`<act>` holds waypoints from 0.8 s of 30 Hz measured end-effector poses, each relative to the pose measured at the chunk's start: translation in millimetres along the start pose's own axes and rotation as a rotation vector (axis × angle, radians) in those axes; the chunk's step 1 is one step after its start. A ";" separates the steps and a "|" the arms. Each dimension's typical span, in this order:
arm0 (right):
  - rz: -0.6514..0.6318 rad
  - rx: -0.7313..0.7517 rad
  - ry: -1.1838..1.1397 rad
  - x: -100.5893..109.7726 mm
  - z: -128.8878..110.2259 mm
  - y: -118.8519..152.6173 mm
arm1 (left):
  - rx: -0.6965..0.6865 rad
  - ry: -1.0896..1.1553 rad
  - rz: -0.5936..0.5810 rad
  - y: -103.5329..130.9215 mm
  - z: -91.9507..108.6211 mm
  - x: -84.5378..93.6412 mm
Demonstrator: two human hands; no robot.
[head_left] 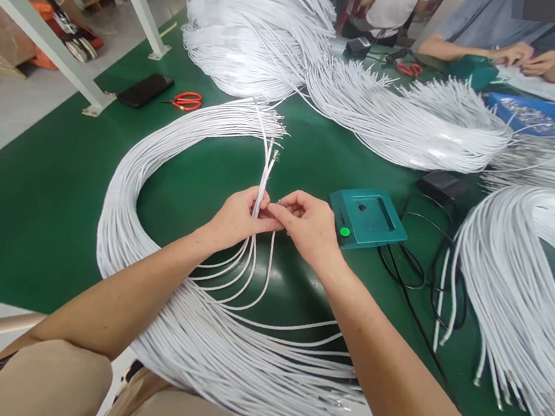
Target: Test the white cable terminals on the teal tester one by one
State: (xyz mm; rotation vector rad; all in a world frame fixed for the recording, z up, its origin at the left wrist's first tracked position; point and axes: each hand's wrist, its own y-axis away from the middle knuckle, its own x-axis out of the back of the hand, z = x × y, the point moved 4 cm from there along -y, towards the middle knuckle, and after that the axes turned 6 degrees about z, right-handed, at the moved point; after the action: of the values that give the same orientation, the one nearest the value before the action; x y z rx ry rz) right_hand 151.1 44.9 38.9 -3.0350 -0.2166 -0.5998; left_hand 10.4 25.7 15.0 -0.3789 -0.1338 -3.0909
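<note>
My left hand (237,215) is closed around a few white cables (264,180), whose ends stick up above the thumb. Close against it, my right hand (308,225) pinches another white cable (270,260) that hangs down in a loop; its tip is hidden by the fingers. These cables run back into a large curved bundle of white cables (125,197) lying around and below my forearms. Just right of my right hand sits a teal device (374,216) with a green round button, a recessed slot and black leads.
Red-handled scissors (187,100) and a black phone (145,89) lie at the far left, near white metal posts (140,5). More cable bundles (398,115) cover the back and right. Black cords and a black adapter (443,187) lie right. Two people sit or stand across the table.
</note>
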 end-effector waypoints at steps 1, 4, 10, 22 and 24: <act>-0.007 -0.016 -0.045 0.1 0.8 0.1 | 0.004 0.013 -0.009 0.5 0.6 -0.8; -0.017 -0.105 -0.197 1.1 4.2 0.6 | 0.022 0.123 -0.039 1.2 0.6 -3.8; -0.147 -0.375 -0.624 -5.0 12.2 5.3 | 0.066 0.274 -0.058 0.9 -2.3 -7.6; -0.100 -0.183 -0.376 12.7 5.6 -1.4 | 0.030 0.291 -0.121 4.4 2.9 -11.4; -0.082 -0.186 -0.365 13.5 6.3 -0.5 | 0.004 0.292 -0.110 4.3 3.7 -10.8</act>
State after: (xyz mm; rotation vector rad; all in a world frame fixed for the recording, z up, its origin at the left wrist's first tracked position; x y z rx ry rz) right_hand 165.7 47.6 38.3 -3.3087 -0.3131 -0.0643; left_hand 21.9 21.9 16.3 0.0856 -0.1582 -3.2074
